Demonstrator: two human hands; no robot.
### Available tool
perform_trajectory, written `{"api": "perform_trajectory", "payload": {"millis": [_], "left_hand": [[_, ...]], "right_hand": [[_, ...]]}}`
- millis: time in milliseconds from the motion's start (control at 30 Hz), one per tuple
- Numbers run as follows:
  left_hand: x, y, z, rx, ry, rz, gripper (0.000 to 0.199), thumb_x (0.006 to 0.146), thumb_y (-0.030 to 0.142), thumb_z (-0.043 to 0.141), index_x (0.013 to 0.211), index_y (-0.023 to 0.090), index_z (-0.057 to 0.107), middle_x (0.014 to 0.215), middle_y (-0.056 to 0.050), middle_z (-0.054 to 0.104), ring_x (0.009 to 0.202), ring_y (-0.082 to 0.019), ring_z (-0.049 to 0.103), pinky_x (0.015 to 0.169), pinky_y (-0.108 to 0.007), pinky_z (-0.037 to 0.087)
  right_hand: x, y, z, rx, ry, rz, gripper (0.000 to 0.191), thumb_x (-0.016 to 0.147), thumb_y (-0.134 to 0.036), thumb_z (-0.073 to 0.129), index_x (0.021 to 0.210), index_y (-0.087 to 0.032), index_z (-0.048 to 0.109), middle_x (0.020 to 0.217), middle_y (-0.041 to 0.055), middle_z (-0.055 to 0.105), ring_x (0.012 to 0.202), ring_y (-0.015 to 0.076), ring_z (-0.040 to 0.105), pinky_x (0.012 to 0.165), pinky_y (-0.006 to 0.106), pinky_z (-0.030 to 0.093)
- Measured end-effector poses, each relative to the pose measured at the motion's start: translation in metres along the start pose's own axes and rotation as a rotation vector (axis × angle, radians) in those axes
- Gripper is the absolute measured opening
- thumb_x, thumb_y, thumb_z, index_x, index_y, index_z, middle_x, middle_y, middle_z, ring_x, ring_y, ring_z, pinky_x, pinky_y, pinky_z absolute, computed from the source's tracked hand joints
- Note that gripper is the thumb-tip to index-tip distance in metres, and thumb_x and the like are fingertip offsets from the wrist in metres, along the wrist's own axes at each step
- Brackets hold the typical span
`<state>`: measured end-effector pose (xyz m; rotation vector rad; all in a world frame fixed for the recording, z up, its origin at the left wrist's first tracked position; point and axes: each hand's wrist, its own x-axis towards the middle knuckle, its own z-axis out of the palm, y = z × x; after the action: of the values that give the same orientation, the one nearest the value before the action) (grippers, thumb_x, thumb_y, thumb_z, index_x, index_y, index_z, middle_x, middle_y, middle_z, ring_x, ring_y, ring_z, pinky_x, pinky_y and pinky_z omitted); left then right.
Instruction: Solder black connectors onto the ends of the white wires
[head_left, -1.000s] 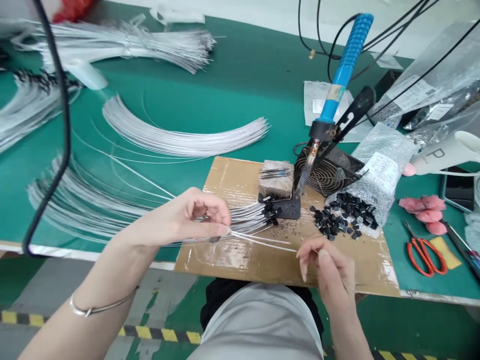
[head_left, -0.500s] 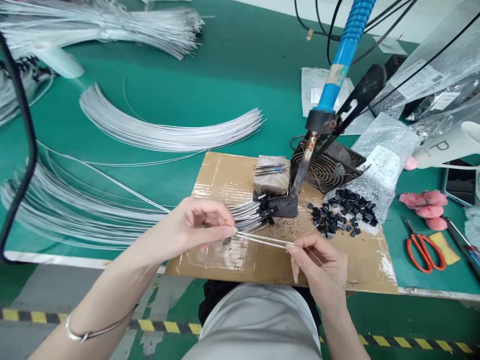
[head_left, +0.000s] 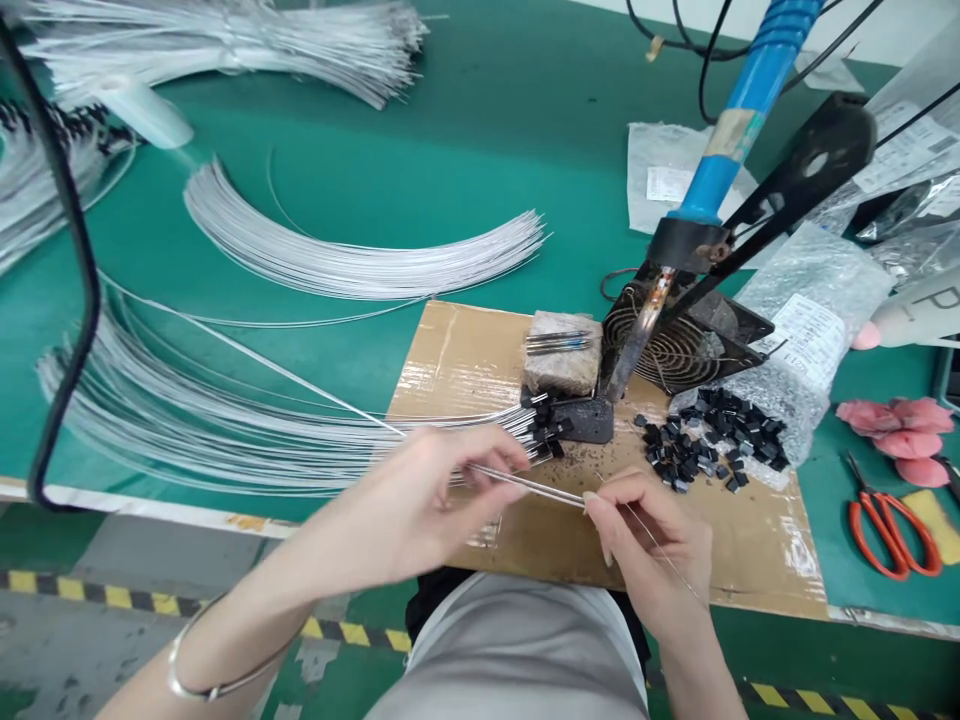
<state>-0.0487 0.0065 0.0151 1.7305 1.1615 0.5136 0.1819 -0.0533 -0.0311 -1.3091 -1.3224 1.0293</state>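
Thin white wires (head_left: 551, 490) stretch between my two hands above the cardboard. My left hand (head_left: 457, 490) pinches them with thumb and fingers. Near their other end, my right hand (head_left: 645, 530) is closed on the wires, and a fine thin strand crosses its fingers. Just beyond my left hand lies a fan of white wires (head_left: 247, 430) whose black-tipped ends rest by a dark block (head_left: 585, 420). The blue-handled soldering iron (head_left: 712, 180) points down at that block from its black holder.
Small black connectors (head_left: 697, 440) lie piled right of the iron, before a small fan (head_left: 660, 335). A grey block (head_left: 562, 355) sits on the cardboard (head_left: 442, 350). Red scissors (head_left: 885, 525) are at the right. A curved wire bundle (head_left: 360, 268) lies farther back.
The view has shifted, so the table's objects appear farther right. My left hand has moved along the wires closer to my right hand, which still grips them.
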Motion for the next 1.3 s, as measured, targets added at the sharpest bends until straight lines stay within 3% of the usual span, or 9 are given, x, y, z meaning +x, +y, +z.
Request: {"api": "perform_trajectory", "payload": {"millis": [67, 133, 267, 400, 533, 600, 767, 1000, 1300], "left_hand": [[0.001, 0.009, 0.015, 0.030, -0.088, 0.024, 0.014, 0.099, 0.023, 0.062, 0.106, 0.024, 0.074, 0.084, -0.002, 0.078, 0.071, -0.018, 0.071, 0.058, -0.026, 0.049], [0.004, 0.016, 0.029, 0.020, -0.120, 0.025, 0.018, 0.102, 0.019, 0.054, 0.096, 0.021, 0.071, 0.071, 0.001, 0.068, 0.061, -0.014, 0.059, 0.053, -0.024, 0.040], [0.010, 0.016, 0.046, -0.184, -0.100, -0.071, 0.018, 0.102, 0.022, 0.056, 0.087, 0.019, 0.066, 0.064, 0.005, 0.057, 0.054, -0.010, 0.045, 0.050, -0.022, 0.031], [0.012, 0.013, 0.052, -0.339, -0.050, -0.148, 0.018, 0.098, 0.024, 0.059, 0.083, 0.019, 0.066, 0.063, 0.005, 0.057, 0.054, -0.010, 0.041, 0.049, -0.024, 0.029], [0.014, 0.013, 0.052, -0.361, 0.031, -0.190, 0.020, 0.096, 0.028, 0.060, 0.081, 0.019, 0.067, 0.064, 0.003, 0.058, 0.055, -0.012, 0.043, 0.050, -0.025, 0.030], [0.014, 0.013, 0.051, -0.359, 0.059, -0.195, 0.020, 0.095, 0.030, 0.060, 0.080, 0.019, 0.069, 0.063, 0.002, 0.059, 0.055, -0.012, 0.044, 0.050, -0.026, 0.030], [0.016, 0.015, 0.052, -0.368, 0.095, -0.183, 0.022, 0.093, 0.031, 0.063, 0.078, 0.019, 0.072, 0.062, -0.001, 0.065, 0.053, -0.013, 0.047, 0.048, -0.026, 0.031], [0.013, 0.015, 0.058, -0.447, 0.168, -0.149, 0.019, 0.096, 0.027, 0.068, 0.079, 0.020, 0.075, 0.065, -0.001, 0.073, 0.054, -0.011, 0.053, 0.048, -0.022, 0.033], [0.012, 0.020, 0.057, -0.423, 0.165, -0.148, 0.020, 0.095, 0.027, 0.068, 0.078, 0.019, 0.074, 0.064, -0.003, 0.076, 0.055, -0.014, 0.063, 0.047, -0.022, 0.038]], "right_hand": [[0.000, 0.000, -0.001, -0.037, -0.027, -0.041, 0.024, 0.101, -0.021, 0.071, 0.077, -0.022, 0.067, 0.067, -0.0046, 0.057, 0.056, 0.0093, 0.048, 0.050, 0.023, 0.033], [0.000, 0.000, -0.003, -0.060, -0.032, -0.073, 0.022, 0.102, -0.019, 0.069, 0.081, -0.022, 0.068, 0.069, -0.0051, 0.056, 0.057, 0.0089, 0.048, 0.050, 0.022, 0.032], [0.000, 0.002, -0.006, -0.082, -0.036, -0.079, 0.020, 0.103, -0.019, 0.067, 0.084, -0.023, 0.069, 0.069, -0.0050, 0.058, 0.058, 0.0086, 0.051, 0.053, 0.021, 0.037], [0.000, 0.007, -0.002, 0.034, 0.009, 0.040, 0.023, 0.104, -0.025, 0.068, 0.083, -0.022, 0.072, 0.067, -0.0051, 0.060, 0.052, 0.0067, 0.054, 0.049, 0.018, 0.042], [0.002, 0.008, 0.006, 0.255, 0.227, 0.199, 0.022, 0.102, -0.034, 0.075, 0.083, -0.022, 0.078, 0.061, -0.0062, 0.062, 0.043, 0.0050, 0.055, 0.042, 0.014, 0.046], [0.003, 0.006, 0.008, 0.359, 0.276, 0.245, 0.023, 0.100, -0.038, 0.077, 0.082, -0.023, 0.081, 0.064, -0.0041, 0.067, 0.045, 0.0063, 0.059, 0.042, 0.014, 0.051], [0.001, 0.000, 0.013, 0.521, 0.148, 0.291, 0.017, 0.100, -0.038, 0.077, 0.095, -0.027, 0.089, 0.076, 0.0016, 0.080, 0.060, 0.0124, 0.074, 0.056, 0.021, 0.066], [-0.004, 0.001, 0.012, 0.667, 0.019, 0.388, 0.015, 0.100, -0.039, 0.079, 0.100, -0.029, 0.090, 0.081, 0.0019, 0.084, 0.064, 0.0108, 0.076, 0.057, 0.017, 0.065], [-0.002, -0.014, 0.014, 0.657, 0.102, 0.513, 0.020, 0.088, -0.046, 0.089, 0.092, -0.027, 0.090, 0.076, 0.0017, 0.082, 0.060, 0.0121, 0.072, 0.058, 0.022, 0.066]]}}
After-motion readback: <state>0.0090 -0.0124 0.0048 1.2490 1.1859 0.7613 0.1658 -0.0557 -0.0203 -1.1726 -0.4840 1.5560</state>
